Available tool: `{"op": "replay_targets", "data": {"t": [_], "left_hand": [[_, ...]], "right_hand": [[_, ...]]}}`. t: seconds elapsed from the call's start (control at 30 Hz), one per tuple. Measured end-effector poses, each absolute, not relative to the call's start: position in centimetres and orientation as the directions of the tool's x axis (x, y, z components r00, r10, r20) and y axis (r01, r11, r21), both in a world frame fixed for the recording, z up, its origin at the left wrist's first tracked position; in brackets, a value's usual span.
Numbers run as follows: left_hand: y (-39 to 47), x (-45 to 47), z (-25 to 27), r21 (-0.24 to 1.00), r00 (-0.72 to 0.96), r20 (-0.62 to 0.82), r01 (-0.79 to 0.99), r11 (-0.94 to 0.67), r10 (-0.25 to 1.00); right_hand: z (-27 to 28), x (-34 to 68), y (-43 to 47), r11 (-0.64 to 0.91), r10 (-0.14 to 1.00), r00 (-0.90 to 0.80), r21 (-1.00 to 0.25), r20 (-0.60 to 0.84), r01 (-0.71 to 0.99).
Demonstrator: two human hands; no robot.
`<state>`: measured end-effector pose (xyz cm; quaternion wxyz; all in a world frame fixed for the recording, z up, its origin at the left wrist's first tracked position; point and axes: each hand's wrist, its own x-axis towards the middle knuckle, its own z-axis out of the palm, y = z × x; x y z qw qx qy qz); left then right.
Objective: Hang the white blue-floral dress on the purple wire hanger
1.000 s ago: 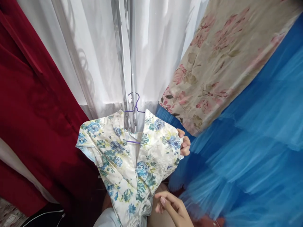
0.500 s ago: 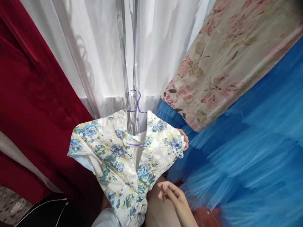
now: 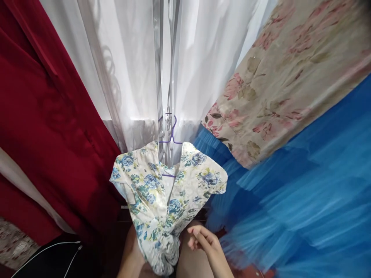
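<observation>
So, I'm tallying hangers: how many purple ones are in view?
1: the purple hanger at the centre, inside the blue-flowered garment and showing through its neck opening. Others may be hidden.

the top [image 3: 197,181] has an off-white ground printed with blue roses, pale to deep, among green leaves and touches of yellow; pale blue shows under one sleeve edge. its hanger [image 3: 173,135] is purple. the curtain [image 3: 199,58] is plain white, greyer in its folds and along its lower edge, and the strips [image 3: 160,46] before it are silvery grey. the red cloth [image 3: 23,96] is a plain deep red. the beige cloth [image 3: 275,92] bears pink flowers and brownish leaves, with near-black leaves towards its lower corner. the tulle [image 3: 304,200] is bright blue, paler along its layered edges.
</observation>
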<state>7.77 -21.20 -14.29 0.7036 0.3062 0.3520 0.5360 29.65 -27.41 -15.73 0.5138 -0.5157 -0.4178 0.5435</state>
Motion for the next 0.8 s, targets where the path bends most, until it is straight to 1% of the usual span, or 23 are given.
{"op": "replay_targets", "data": {"t": [0.1, 0.13, 0.17, 0.27, 0.4, 0.53, 0.63, 0.7, 0.77, 0.8], "left_hand": [[-23.0, 4.4, -15.7, 0.678, 0.227, -0.22, -0.664, 0.316, 0.949], [-23.5, 3.8, -16.0, 0.656, 0.228, -0.221, -0.685, 0.317, 0.948], [-23.8, 3.6, -16.3, 0.664, 0.216, -0.218, -0.682, 0.306, 0.952], [-24.2, 4.5, -16.5, 0.785, 0.144, -0.212, -0.564, 0.256, 0.967], [-23.8, 7.0, -15.0, 0.898, 0.152, -0.153, -0.392, 0.202, 0.976], [-23.3, 7.8, -12.9, 0.944, 0.188, -0.152, -0.264, 0.199, 0.97], [-22.8, 7.6, -13.1, 0.949, 0.182, -0.151, -0.25, 0.195, 0.972], [-22.5, 7.2, -14.4, 0.955, 0.117, -0.114, -0.259, 0.141, 0.987], [-22.3, 6.6, -16.0, 0.974, -0.016, -0.045, -0.225, 0.04, 0.999], [-22.3, 6.3, -16.6, 0.985, -0.102, 0.002, -0.172, -0.019, 0.995]], "right_hand": [[-14.5, 27.7, -25.5, -0.103, 0.995, 0.004, -0.989, -0.104, -0.104], [-13.9, 26.9, -24.9, -0.099, 0.995, -0.01, -0.989, -0.099, -0.106], [-13.4, 26.1, -24.3, -0.096, 0.995, -0.021, -0.989, -0.094, -0.112], [-12.2, 24.4, -22.9, -0.069, 0.998, -0.023, -0.991, -0.066, -0.112], [-12.0, 24.3, -22.2, -0.008, 0.998, 0.07, -1.0, -0.009, -0.014], [-11.5, 25.6, -22.1, 0.04, 0.991, 0.127, -0.996, 0.049, 0.075], [-11.1, 26.2, -22.1, 0.057, 0.991, 0.116, -0.994, 0.068, 0.096], [-11.1, 26.2, -22.1, 0.061, 0.992, 0.106, -0.993, 0.072, 0.102], [-11.3, 26.0, -22.2, 0.067, 0.992, 0.102, -0.992, 0.077, 0.105], [-11.5, 25.9, -22.2, 0.067, 0.992, 0.1, -0.993, 0.078, 0.102]]}}
